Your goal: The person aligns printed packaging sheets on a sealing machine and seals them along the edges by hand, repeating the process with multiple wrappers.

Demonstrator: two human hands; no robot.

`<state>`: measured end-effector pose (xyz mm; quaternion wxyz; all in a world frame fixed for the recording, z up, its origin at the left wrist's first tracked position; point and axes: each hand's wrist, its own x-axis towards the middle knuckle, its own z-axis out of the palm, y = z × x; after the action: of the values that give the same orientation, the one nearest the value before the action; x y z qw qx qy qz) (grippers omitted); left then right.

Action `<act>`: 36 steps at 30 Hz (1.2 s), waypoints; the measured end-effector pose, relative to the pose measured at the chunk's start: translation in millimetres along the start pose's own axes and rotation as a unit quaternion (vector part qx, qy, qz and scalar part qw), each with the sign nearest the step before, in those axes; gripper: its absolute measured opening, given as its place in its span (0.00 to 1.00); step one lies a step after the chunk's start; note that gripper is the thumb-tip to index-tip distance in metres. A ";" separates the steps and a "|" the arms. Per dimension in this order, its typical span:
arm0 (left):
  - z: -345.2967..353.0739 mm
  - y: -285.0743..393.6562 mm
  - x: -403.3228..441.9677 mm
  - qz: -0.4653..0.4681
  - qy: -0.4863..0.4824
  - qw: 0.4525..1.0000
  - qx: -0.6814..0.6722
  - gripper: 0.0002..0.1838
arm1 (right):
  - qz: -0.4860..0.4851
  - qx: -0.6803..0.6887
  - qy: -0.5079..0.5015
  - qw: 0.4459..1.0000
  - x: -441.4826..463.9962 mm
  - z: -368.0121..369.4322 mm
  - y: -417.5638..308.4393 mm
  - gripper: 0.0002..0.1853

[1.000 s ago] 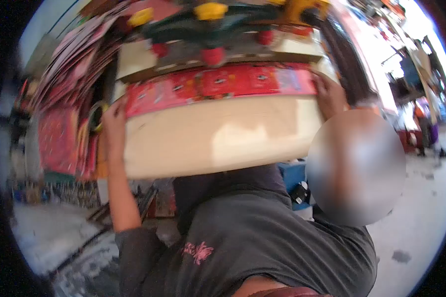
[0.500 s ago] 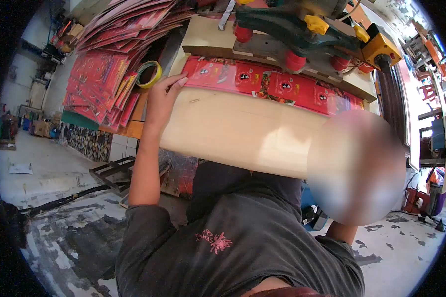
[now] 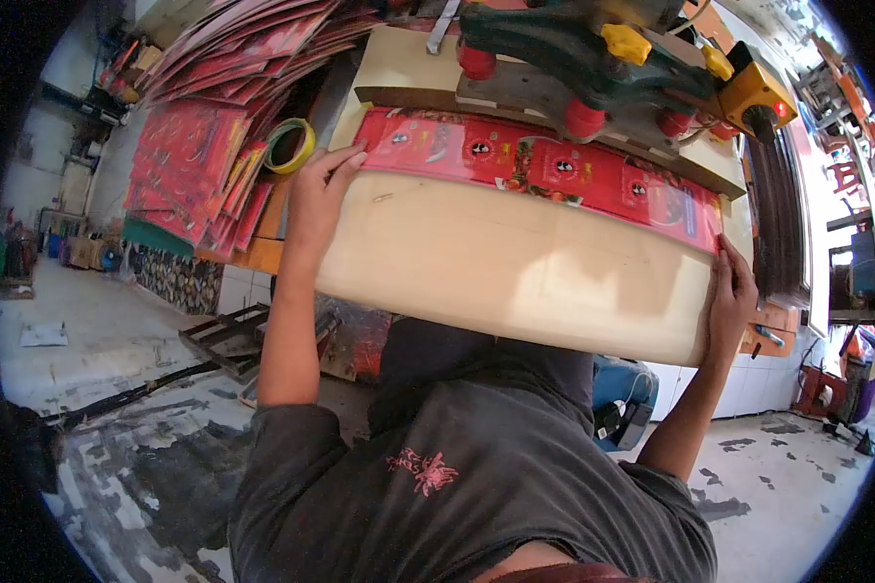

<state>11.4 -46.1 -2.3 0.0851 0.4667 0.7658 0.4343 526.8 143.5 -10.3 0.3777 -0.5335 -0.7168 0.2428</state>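
Observation:
A long red printed sheet lies along the back of a pale wooden board, in front of a dark green machine with yellow knobs and red round parts. My left hand grips the sheet's left end, thumb and forefinger close together at its corner. At the opposite end, my right hand has its fingers closed on the sheet's right corner, its palm side against the board's edge. A ledge runs just behind the sheet.
Stacked red printed sheets stand at the left, beside a yellow tape roll. A yellow switch box with a red light is at the right. Below the board is a blue object; a dark metal frame stands lower left.
The view has swung and sharpened since a second ago. A blurred patch that covered the right arm is gone, so my right hand shows at the sheet's end. My left hand has stayed at its corner.

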 end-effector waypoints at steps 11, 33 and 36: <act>-1.3 5.0 -0.3 -0.017 -0.019 0.998 0.054 0.20 | -0.004 -0.015 0.035 0.999 -3.9 -0.8 -8.4 0.15; 3.1 6.8 0.8 -0.017 -0.015 0.998 0.061 0.21 | 0.030 0.052 0.039 0.997 -2.3 2.4 -12.4 0.15; 2.8 5.3 1.2 -0.015 -0.018 0.998 0.061 0.21 | 0.021 0.038 0.041 0.998 -1.9 2.4 -9.1 0.15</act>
<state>15.7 -42.4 0.3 0.0765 0.4676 0.7960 0.3767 519.9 139.0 -5.4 0.4212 -0.5431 -0.6798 0.2558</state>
